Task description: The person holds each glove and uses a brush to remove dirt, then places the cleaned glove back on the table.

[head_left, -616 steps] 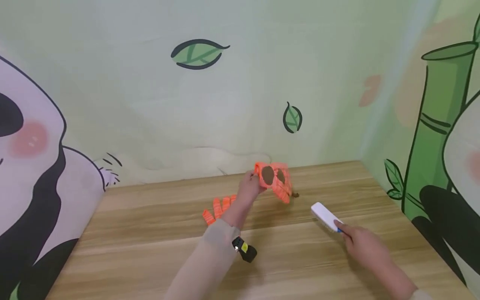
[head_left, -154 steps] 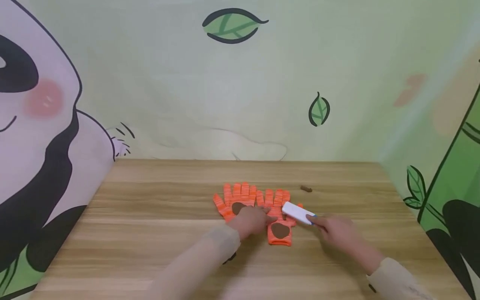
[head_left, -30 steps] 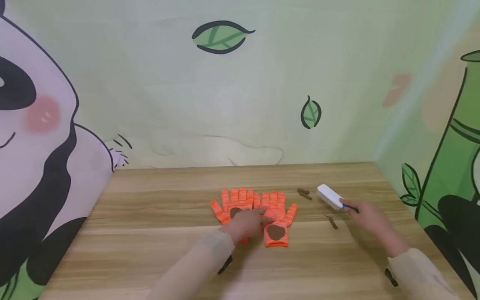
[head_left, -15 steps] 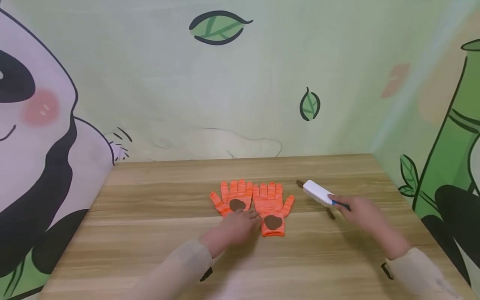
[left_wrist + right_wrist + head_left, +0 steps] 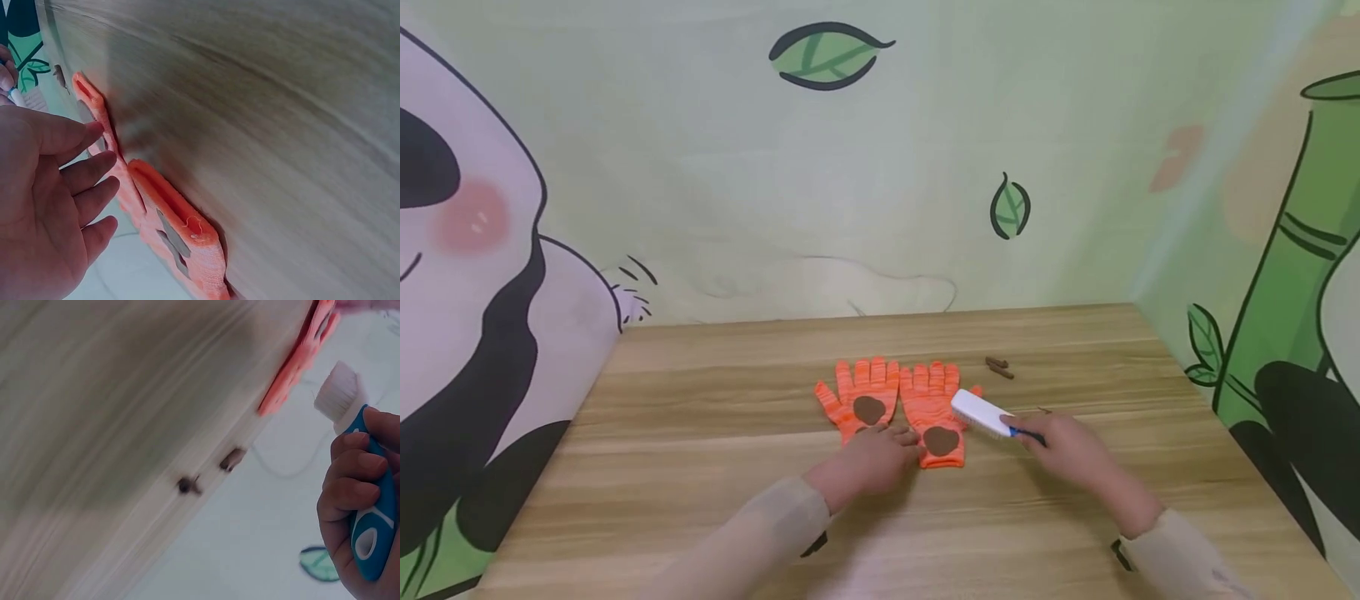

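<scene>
Two orange knit gloves (image 5: 928,398) lie flat side by side, fingers pointing away, with flat brown patches on them. My right hand (image 5: 1071,450) grips a scrub brush (image 5: 981,412) by its blue handle (image 5: 374,515). The brush's white head overlaps the right glove near its thumb, bristles (image 5: 334,400) facing down. My left hand (image 5: 867,458) reaches over the cuff of the left glove, its fingers loosely extended and nothing in its grasp. In the left wrist view, the fingertips lie just above the gloves, close to the open orange cuff (image 5: 172,194).
Small brown pieces (image 5: 998,368) lie on the wooden table (image 5: 700,492) behind the right glove. Another is mostly hidden by my right hand. A wall (image 5: 715,192) with printed leaves and pandas rises along the back and sides.
The brush has moved left from beside the brown pieces to over the right glove. My left hand has drawn back slightly toward the cuffs. A glove lifted much earlier now lies flat.
</scene>
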`<action>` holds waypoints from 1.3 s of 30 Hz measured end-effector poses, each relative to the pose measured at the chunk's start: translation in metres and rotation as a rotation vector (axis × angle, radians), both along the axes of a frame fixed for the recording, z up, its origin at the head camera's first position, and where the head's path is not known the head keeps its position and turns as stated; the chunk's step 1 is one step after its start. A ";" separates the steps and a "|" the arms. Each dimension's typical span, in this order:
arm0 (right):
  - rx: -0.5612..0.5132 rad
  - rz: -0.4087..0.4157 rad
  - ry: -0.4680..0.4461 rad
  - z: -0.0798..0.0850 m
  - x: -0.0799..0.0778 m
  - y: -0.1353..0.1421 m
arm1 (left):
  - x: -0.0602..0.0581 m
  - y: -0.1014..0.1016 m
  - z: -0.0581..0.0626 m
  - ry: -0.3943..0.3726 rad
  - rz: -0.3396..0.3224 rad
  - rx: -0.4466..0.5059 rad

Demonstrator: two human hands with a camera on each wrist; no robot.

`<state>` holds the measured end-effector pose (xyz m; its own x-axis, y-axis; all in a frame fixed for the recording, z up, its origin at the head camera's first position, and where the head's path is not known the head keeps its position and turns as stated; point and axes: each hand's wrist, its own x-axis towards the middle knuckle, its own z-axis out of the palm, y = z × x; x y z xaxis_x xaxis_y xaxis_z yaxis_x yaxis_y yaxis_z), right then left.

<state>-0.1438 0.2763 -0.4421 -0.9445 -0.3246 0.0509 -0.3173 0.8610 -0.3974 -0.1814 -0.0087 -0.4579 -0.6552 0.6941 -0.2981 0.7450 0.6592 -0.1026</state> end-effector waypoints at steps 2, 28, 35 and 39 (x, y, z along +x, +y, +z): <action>0.023 0.026 0.008 -0.001 -0.002 -0.008 | -0.002 0.000 -0.001 -0.008 0.001 -0.007; 0.387 0.128 0.096 0.004 0.014 -0.053 | -0.012 0.010 0.000 -0.071 0.030 -0.110; 0.363 0.111 0.061 0.016 0.023 -0.041 | -0.008 0.010 0.000 -0.058 0.040 -0.116; 0.310 0.079 0.124 0.019 0.020 -0.042 | -0.007 0.008 0.001 -0.032 0.038 -0.111</action>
